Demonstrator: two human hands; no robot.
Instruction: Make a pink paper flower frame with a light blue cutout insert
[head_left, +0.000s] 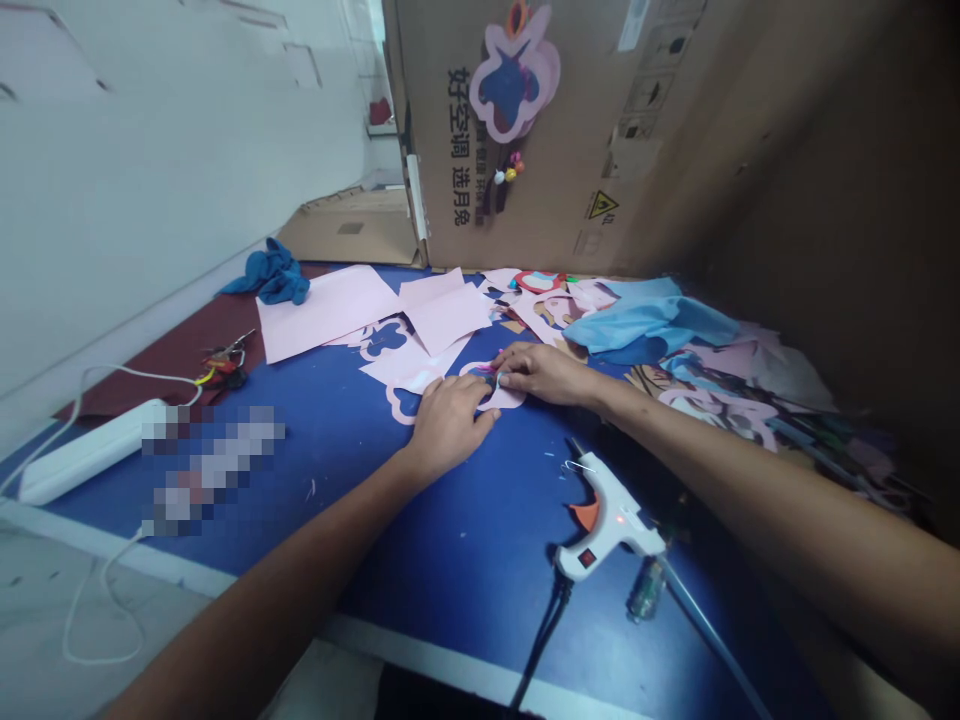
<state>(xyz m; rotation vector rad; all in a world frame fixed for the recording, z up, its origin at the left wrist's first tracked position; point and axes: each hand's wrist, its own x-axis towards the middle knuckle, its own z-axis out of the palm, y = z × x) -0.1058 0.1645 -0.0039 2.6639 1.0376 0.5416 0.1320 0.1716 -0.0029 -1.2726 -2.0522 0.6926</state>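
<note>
Both my hands are at a pink paper cut-out (512, 398) lying on the blue tabletop. My left hand (452, 417) is laid over its left part, fingers stretched out and pressing down. From the other side my right hand (541, 372) pinches its edge, thumb and fingers together. A small dark patch and some bright pink show between the fingertips, too small to name. Parts of the cut-out are hidden under my fingers. Left of my left hand, a curved pink paper outline (401, 405) sticks out. A white glue gun (611, 515) with an orange trigger lies below my right forearm.
Pink paper sheets (330, 308) lie behind my hands. Blue cloth (652, 320) and paper scraps are heaped at the right. A white power strip (97, 452), scissors (229, 360) and a dark blue cloth (270, 272) are at the left. A cardboard box (570, 220) stands behind.
</note>
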